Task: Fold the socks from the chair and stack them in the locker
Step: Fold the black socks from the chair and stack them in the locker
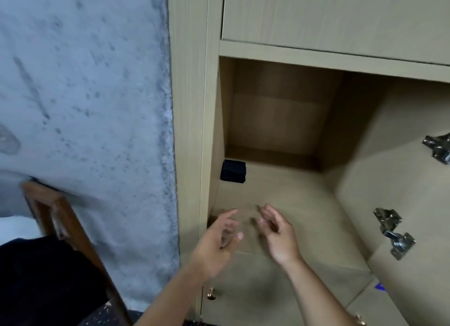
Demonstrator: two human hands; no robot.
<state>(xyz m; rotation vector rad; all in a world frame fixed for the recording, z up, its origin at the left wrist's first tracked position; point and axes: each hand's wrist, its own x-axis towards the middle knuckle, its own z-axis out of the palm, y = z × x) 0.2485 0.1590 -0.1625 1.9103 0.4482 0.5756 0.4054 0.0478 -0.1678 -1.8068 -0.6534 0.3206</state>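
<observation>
1. Folded dark socks stacked in the locker's left rear corner — well beyond both hands.
2. Left hand and right hand loosely spread, empty — hovering at the locker's front edge.

Locker floor open right of folded socks.

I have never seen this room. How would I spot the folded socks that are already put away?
Find the pale wooden locker beside the rough grey wall, and look into its open compartment. On the compartment floor, tucked against the left inner wall near the back, sits a small folded bundle of socks. It is the only dark, nearly black thing on that light wood, and neither hand touches it.
</observation>
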